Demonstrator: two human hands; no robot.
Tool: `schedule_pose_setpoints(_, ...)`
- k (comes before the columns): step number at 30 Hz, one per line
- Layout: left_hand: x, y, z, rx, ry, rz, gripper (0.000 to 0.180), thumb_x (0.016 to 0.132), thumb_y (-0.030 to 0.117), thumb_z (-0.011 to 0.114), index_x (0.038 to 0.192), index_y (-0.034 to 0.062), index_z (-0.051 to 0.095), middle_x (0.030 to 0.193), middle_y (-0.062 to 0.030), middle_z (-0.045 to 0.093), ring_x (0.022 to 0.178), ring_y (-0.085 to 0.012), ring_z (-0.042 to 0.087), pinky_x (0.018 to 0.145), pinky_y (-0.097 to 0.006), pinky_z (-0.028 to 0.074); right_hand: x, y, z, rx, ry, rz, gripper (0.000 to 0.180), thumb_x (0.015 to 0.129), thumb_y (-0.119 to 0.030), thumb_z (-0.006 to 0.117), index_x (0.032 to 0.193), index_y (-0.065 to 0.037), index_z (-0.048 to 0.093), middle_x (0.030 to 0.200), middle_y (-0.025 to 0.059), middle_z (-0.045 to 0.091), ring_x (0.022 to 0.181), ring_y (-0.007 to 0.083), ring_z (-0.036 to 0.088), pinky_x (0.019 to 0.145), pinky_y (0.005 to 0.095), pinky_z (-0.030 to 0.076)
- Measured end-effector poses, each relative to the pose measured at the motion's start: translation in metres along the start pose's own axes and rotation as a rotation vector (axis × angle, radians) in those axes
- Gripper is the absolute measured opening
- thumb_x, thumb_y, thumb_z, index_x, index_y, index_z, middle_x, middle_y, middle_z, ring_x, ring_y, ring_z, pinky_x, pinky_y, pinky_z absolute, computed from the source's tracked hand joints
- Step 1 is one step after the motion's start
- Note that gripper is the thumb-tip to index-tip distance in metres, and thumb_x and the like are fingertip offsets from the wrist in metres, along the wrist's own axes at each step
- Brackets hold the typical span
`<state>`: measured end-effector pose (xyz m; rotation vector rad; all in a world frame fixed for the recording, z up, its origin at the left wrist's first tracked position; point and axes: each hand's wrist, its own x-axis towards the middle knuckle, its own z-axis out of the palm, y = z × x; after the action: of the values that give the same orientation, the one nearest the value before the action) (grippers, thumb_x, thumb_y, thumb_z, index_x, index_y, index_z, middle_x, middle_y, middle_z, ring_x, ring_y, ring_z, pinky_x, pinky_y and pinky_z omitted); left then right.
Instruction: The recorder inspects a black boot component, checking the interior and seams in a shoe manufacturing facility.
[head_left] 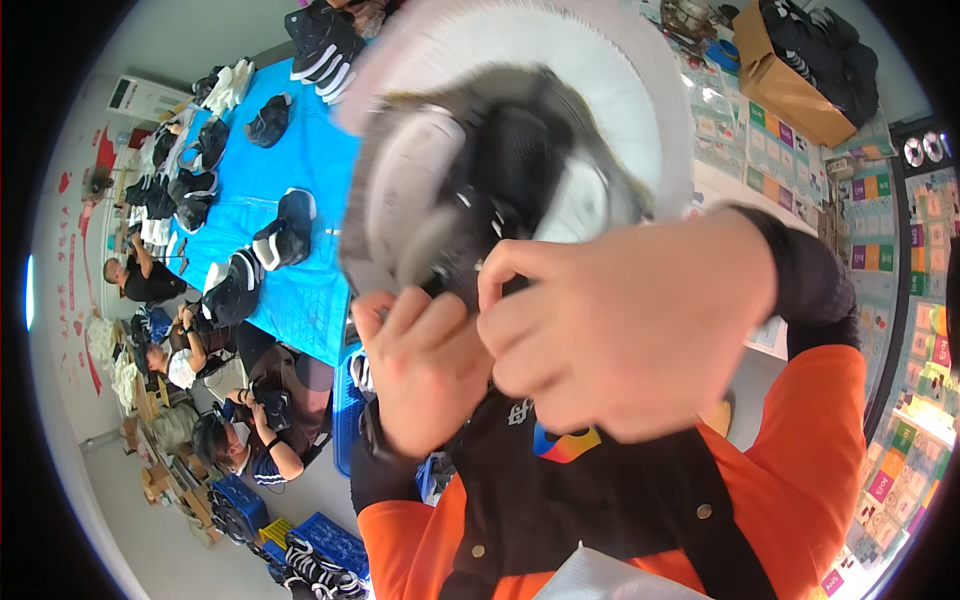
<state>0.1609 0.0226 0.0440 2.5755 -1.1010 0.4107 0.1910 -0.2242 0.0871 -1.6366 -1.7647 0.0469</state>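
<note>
My left hand (423, 368) is curled at the lower edge of a dark grey and white object (400, 240), its fingertips close to that edge. My right hand (620, 325) is closed and larger in view, just right of the left hand, its fingers bent inward. What either hand pinches is hidden or too blurred to make out. The object has a black hollow middle and pale padded-looking sides, somewhat like a shoe opening. Behind it spreads a big white round shape (640, 90) with a pinkish, fuzzy rim.
To the left, a blue-covered table (330, 150) carries several black and white shoes (288, 228). People (240, 445) sit along its far side. Blue crates (335, 540) stand lower left. At upper right, a cardboard box (785, 85) holds dark items. A glass-fronted display stands at right.
</note>
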Motion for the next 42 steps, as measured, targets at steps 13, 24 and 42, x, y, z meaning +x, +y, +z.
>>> schedule_pose_setpoints(13,0.026,0.008,0.059,0.292,0.536,-0.155,0.026,0.075,0.012,0.073,0.101,0.0132,0.078,0.079,0.0007,0.044,0.076,-0.018,0.052,0.076,-0.036,0.034,0.004,0.041,0.083,0.299,0.961,0.881,0.057,0.098,-0.024,0.067,0.141,0.008,0.047,0.126,0.027,0.064,0.114,0.0336,0.066,0.092,0.0393,0.052)
schedule_pose_setpoints(24,0.043,-0.025,-0.008,-0.2,0.05,-0.045,0.03,0.08,0.003,0.077,0.11,0.0041,0.074,0.11,-0.0089,0.069,0.103,-0.0342,0.062,0.09,-0.043,0.052,-0.006,0.053,0.067,-0.081,0.911,1.279,0.039,0.092,-0.013,0.056,0.122,0.013,0.054,0.078,0.0372,0.063,0.08,0.0539,0.065,0.074,0.057,0.05)
schedule_pose_setpoints(42,0.051,-0.038,-0.012,-0.238,-0.208,0.138,0.043,0.076,-0.013,0.059,0.117,-0.003,0.068,0.122,-0.0148,0.068,0.112,-0.0361,0.062,0.097,-0.044,0.053,-0.039,0.067,0.049,0.136,0.679,1.519,0.039,0.09,-0.024,0.055,0.097,0.013,0.062,0.096,0.0374,0.066,0.096,0.0537,0.064,0.085,0.0521,0.052)
